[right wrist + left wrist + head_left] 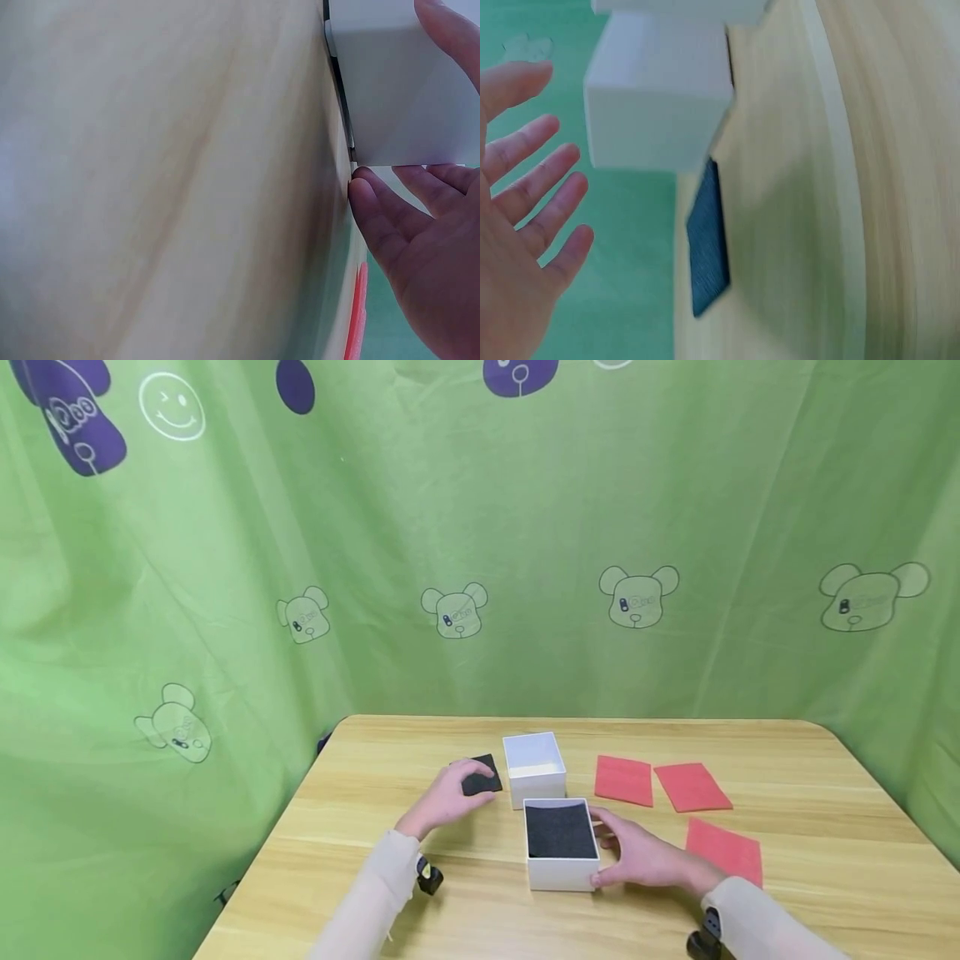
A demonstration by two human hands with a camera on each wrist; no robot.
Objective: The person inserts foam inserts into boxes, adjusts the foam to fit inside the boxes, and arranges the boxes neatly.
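In the head view a white open box point(562, 874) stands near the table's middle, with a black sheet point(558, 832) inside its rim. My right hand point(647, 857) holds this box at its right side, the thumb at the near corner and the fingers along the side. The right wrist view shows the right hand point(431, 240) against the white wall of the box point(409, 97). My left hand point(453, 793) is over a flat black square point(482, 774) at the left. In the left wrist view the left hand's fingers point(529, 191) are spread and hold nothing, apart from the black square point(709, 244).
Behind the box stands a second white box part point(536, 787), open at the top, with something pale inside. Three flat red squares point(624, 780), point(692, 787), point(725, 850) lie to the right on the wooden table point(420, 735). A green curtain point(540, 668) hangs behind.
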